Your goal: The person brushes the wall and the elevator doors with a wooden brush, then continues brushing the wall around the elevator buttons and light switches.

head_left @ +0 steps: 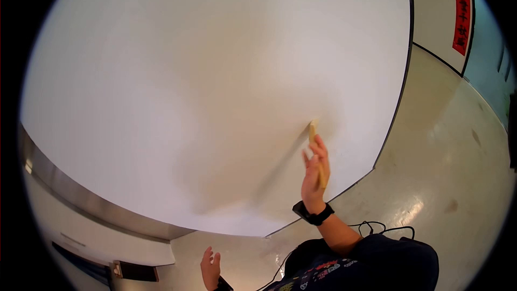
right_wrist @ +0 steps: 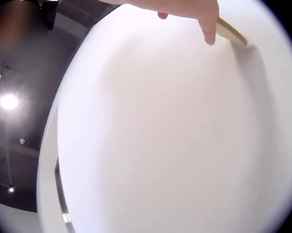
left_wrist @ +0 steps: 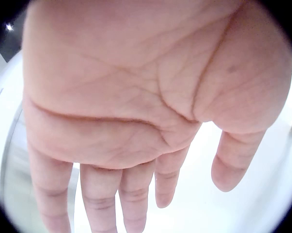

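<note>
My right hand (head_left: 316, 170) is raised in front of a large white panel (head_left: 344, 37) and holds a long, slim tan tool (head_left: 321, 175) with a paler tip. That tip points away from me and is right at the panel's surface, its shadow slanting down to the left. In the right wrist view, the fingers (right_wrist: 210, 36) lie along the tan tool (right_wrist: 233, 32), and its flat end is close over the white. My left hand (head_left: 210, 267) is held low, near my body, holding nothing; its palm and spread fingers fill the left wrist view.
A dark edge (head_left: 407, 70) bounds the panel on the right, with shiny floor (head_left: 431, 167) beyond. A grey strip (head_left: 97, 199) runs along the panel's lower left. Black cables (head_left: 385, 230) loop beside my body. A red banner (head_left: 461, 13) hangs at the upper right.
</note>
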Motion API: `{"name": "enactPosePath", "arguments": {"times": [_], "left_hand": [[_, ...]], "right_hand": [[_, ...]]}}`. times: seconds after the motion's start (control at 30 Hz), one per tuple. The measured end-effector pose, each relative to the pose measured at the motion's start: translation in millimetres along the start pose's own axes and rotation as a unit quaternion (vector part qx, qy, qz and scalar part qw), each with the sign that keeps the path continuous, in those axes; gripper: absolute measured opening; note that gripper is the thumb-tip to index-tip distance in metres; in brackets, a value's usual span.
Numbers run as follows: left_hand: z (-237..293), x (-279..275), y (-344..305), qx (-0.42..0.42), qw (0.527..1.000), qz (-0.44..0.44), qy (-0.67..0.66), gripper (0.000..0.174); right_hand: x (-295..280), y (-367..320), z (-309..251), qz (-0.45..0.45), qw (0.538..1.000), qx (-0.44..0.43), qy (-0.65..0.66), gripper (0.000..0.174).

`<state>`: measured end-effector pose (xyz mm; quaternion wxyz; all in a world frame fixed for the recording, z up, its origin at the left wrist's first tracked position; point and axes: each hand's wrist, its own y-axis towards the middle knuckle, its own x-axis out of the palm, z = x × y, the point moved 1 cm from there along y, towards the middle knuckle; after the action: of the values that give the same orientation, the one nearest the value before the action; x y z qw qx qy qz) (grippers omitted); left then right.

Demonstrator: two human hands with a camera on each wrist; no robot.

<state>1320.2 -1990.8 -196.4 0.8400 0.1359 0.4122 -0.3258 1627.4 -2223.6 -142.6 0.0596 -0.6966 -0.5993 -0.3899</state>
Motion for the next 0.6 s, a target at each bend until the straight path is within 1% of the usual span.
{"name": "enactPosePath", "arguments": {"times": [0.07,0.17,0.2,0.33,0.43,0.5,0.57,0.6], "left_hand": [[0,-6,-6,-0.015,1.000,0.003,-0.016,0.046],[-7,-15,-19,-0.044,0.999,0.016,-0.026,0.047],[-10,-17,-24,-0.056,0.998,0.024,-0.027,0.047],[-18,-30,-46,-0.104,0.993,0.042,-0.025,0.048],[-32,-35,-54,-0.127,0.990,0.052,-0.018,0.046],[-43,-39,-54,-0.127,0.990,0.059,-0.026,0.044],[-38,-41,-56,-0.143,0.987,0.065,-0.030,0.045],[-37,-42,-57,-0.149,0.986,0.068,-0.032,0.045]], "right_hand": [[16,-18,3,-0.040,0.999,-0.017,-0.017,0.022],[39,-41,0,-0.117,0.992,-0.042,-0.019,0.022],[45,-47,-3,-0.141,0.990,-0.028,-0.001,0.023],[67,-70,-7,-0.187,0.980,0.014,0.066,0.024],[76,-87,-9,-0.292,0.949,0.078,0.092,0.025],[79,-87,-10,-0.339,0.913,0.160,0.162,0.025],[80,-73,-10,-0.376,0.866,0.238,0.230,0.026],[78,-66,-9,-0.360,0.907,0.152,0.157,0.025]]}}
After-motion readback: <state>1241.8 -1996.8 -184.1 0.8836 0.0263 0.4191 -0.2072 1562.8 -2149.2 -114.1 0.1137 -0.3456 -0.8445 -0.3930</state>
